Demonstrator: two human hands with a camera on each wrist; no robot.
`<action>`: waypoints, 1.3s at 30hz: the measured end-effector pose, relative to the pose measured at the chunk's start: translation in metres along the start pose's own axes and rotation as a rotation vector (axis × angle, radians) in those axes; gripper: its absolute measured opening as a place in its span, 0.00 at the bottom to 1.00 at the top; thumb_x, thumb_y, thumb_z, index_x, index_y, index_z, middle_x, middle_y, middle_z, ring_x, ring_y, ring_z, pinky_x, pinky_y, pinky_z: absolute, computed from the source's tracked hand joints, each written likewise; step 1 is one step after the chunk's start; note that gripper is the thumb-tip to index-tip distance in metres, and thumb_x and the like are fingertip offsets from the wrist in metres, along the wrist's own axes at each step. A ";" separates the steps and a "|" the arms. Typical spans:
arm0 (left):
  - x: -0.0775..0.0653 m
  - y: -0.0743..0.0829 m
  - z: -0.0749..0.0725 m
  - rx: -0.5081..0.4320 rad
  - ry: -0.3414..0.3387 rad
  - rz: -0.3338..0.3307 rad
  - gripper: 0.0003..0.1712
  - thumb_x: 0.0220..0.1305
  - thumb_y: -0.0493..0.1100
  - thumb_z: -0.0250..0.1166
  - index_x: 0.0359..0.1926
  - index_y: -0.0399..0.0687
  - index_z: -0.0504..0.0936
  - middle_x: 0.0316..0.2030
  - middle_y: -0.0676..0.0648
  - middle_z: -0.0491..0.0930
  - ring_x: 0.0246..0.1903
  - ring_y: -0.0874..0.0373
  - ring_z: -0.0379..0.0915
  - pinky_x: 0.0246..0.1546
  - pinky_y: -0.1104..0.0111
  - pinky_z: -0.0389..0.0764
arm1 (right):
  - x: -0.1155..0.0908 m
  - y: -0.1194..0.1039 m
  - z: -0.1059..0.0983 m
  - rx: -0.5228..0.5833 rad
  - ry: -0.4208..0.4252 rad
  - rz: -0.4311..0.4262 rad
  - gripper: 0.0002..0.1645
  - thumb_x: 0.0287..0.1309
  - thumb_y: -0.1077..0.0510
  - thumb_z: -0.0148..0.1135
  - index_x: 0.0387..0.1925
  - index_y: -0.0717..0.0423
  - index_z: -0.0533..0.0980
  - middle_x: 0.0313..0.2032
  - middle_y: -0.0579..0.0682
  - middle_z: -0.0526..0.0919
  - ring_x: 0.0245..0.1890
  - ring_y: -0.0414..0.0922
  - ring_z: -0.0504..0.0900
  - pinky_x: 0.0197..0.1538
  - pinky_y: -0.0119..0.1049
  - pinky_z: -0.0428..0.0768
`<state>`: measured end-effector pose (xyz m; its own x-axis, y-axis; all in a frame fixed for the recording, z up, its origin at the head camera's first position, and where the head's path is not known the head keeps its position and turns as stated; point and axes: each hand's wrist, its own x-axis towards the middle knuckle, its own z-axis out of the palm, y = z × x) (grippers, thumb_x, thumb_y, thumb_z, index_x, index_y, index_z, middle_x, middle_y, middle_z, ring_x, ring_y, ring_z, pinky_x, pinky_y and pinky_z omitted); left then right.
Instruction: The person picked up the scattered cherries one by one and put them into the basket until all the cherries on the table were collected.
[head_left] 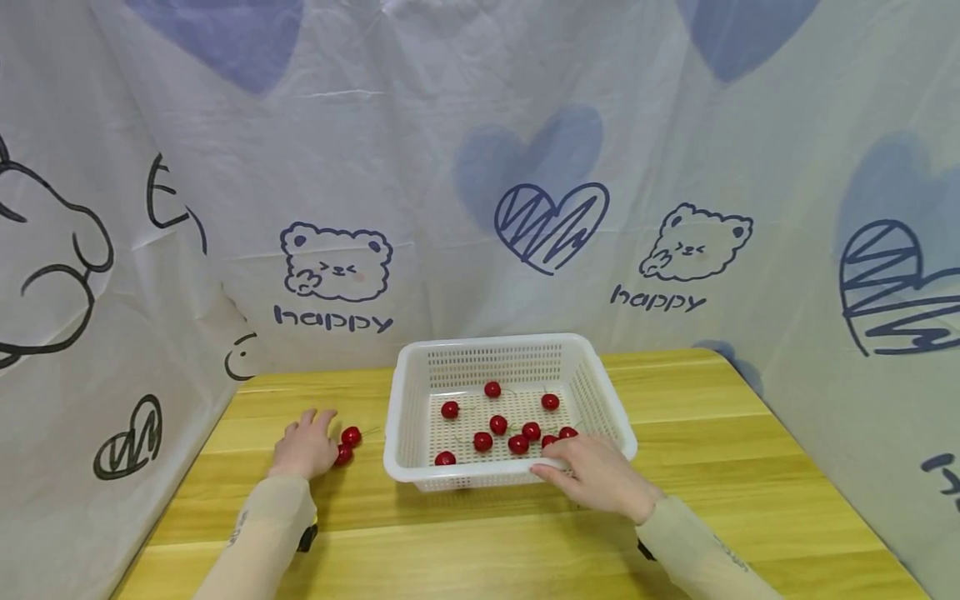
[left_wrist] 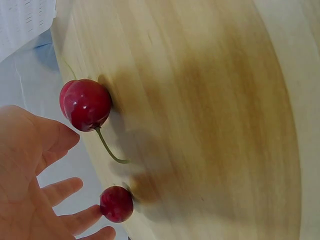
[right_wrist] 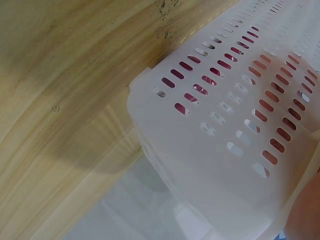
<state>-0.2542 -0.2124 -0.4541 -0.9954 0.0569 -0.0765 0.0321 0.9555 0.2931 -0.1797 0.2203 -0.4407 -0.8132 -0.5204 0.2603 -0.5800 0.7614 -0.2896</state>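
Observation:
Over the table's left side, my left hand [head_left: 303, 446] has its fingers spread beside red cherries [head_left: 351, 436]. In the left wrist view, one fingertip meets a small cherry [left_wrist: 116, 204], while two overlapping cherries, the nearer one [left_wrist: 90, 105] with a curved green stem, sit by the thumb. My right hand [head_left: 600, 475] grips the front rim of a white plastic basket [head_left: 510, 340] near its right corner, thumb outside and fingers inside. Those fingers show through the slotted wall [right_wrist: 215, 165] in the right wrist view. Several stemmed cherries [head_left: 498, 425] are scattered on the basket's floor.
The basket stands on a yellow wood-grain table [head_left: 712, 467]. A white curtain [head_left: 450, 167] printed with bears and hearts hangs behind the table and along both sides.

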 end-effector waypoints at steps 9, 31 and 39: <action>-0.002 -0.002 -0.002 0.002 -0.023 -0.033 0.31 0.69 0.40 0.52 0.72 0.38 0.64 0.71 0.25 0.57 0.65 0.18 0.56 0.58 0.29 0.69 | 0.000 0.000 0.000 -0.001 0.005 -0.006 0.23 0.70 0.36 0.53 0.19 0.36 0.70 0.15 0.30 0.64 0.18 0.29 0.62 0.26 0.24 0.65; -0.010 -0.017 0.000 0.028 -0.045 -0.046 0.26 0.66 0.38 0.55 0.64 0.34 0.73 0.64 0.23 0.67 0.55 0.22 0.68 0.53 0.34 0.75 | 0.000 -0.001 0.001 -0.002 0.012 -0.009 0.22 0.70 0.36 0.54 0.19 0.34 0.72 0.15 0.28 0.65 0.17 0.28 0.63 0.23 0.23 0.65; -0.015 -0.019 0.000 0.025 -0.051 -0.013 0.21 0.64 0.36 0.57 0.57 0.35 0.79 0.57 0.26 0.74 0.52 0.27 0.74 0.52 0.37 0.78 | 0.000 0.000 0.001 -0.016 0.012 0.006 0.22 0.69 0.36 0.55 0.19 0.34 0.70 0.15 0.29 0.64 0.17 0.28 0.63 0.24 0.23 0.65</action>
<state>-0.2400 -0.2314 -0.4584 -0.9900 0.0579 -0.1285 0.0216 0.9633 0.2676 -0.1799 0.2194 -0.4414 -0.8161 -0.5113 0.2695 -0.5741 0.7708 -0.2761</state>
